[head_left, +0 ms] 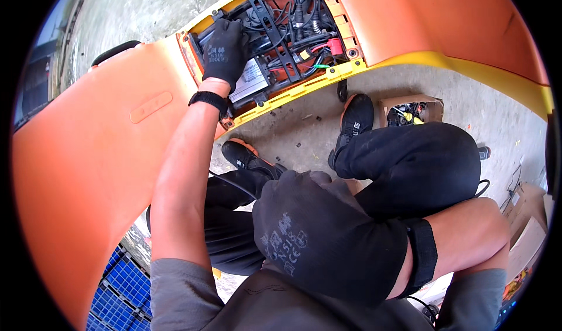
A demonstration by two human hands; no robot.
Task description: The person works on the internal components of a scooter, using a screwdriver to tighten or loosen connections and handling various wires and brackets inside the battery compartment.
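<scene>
Bright daylight, even and soft, w/ no hard glare; the orange body panel (76, 173) is lit strongly, the open compartment (281, 44) is darker inside w/ shadow among its cables. Heavy fisheye bend toward the rim, black corners around the circular frame. The gloved right hand (319, 237) sits very close to the lens and looks slightly soft; centre is sharp.

Open wiring compartment (281, 38) in an orange-and-yellow vehicle body: black cables, a red connector (335, 45) and a silver controller box (250, 79) lie inside, crossed by black brackets (272, 26), the box partly covered at its left end.
</scene>
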